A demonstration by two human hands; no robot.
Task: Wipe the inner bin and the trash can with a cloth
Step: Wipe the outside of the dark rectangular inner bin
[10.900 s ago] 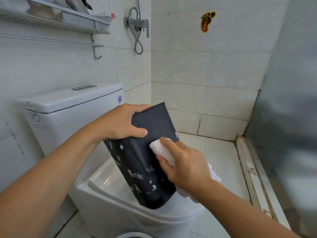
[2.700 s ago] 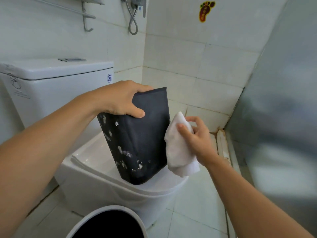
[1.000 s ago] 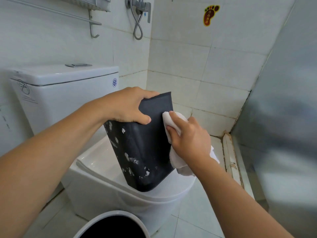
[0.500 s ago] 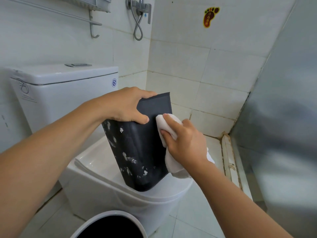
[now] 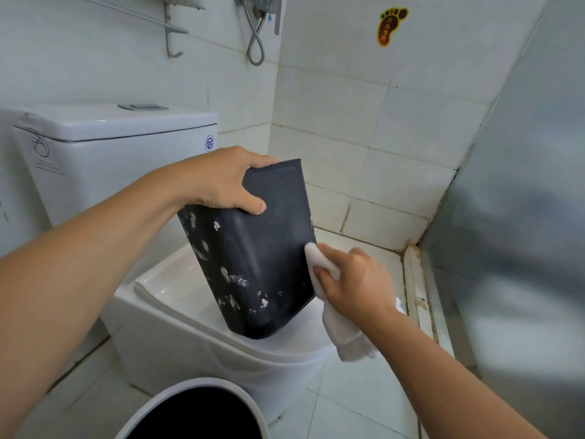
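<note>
Head view, item one: inner bin (image 5: 269,248), dark, stiff-walled plastic, upside down and tilted, its lower edge resting on the closed toilet lid (image 5: 177,289). We judge it light and rigid, somewhat slick when damp; its upturned base edge is the sound place to hold. White flecks mark the near-left wall.

Item two: left hand (image 5: 221,182), its grip clenched over the bin's upper corner, thumb on the near face, steadying it.

Item three: cloth (image 5: 335,305), white, soft and limp, bunched under our right hand (image 5: 354,283). The grip there is curled round the cloth, pressing it to the bin's right edge, low on the wall; the loose tail hangs below the wrist.

Item four: trash can (image 5: 193,388), white rim and dark mouth, on the floor just in front of the toilet, apart from both hands. We judge it not yet wiped.
</note>
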